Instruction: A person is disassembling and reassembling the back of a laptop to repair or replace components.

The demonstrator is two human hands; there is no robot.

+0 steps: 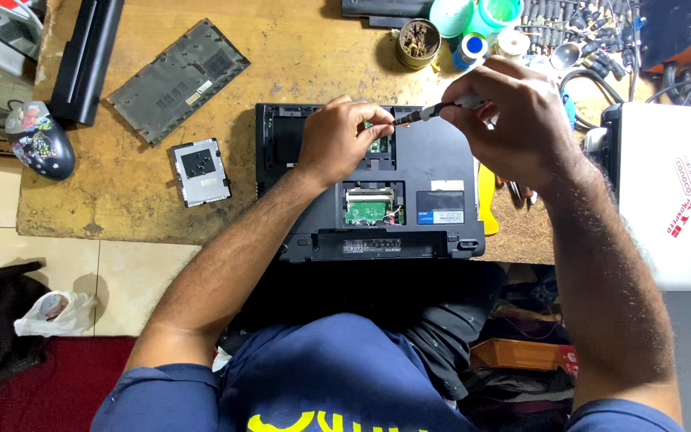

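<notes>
While the black laptop [409,172] lies upside down near the front edge of the worn wooden workbench [129,196], both of the person's hands work over its open underside. The right hand [513,120] is closed around the handle of a slim screwdriver [429,112], fingers curled tight on the grip, with the shaft running leftward and its tip close to the fingertips of the other hand. The left hand [337,140] rests on the laptop's base just beside an open compartment, its fingers bent and pinched together at the screwdriver's tip; whether they grip a screw or only steady the spot cannot be told. Lower on the base, a second open bay shows a green circuit board [368,210].

To the left of the laptop, a small grey hard drive caddy [200,170] lies flat on the bench, and farther up left is the removed dark bottom cover panel [177,78], tilted at an angle. A long black battery pack [85,56] sits at the bench's left edge, with a patterned computer mouse [39,140] just beside it. Near the top edge stand a round tin [418,42] and teal plastic cups [473,16]. A white box [669,196] occupies the right side, close to the right forearm.
</notes>
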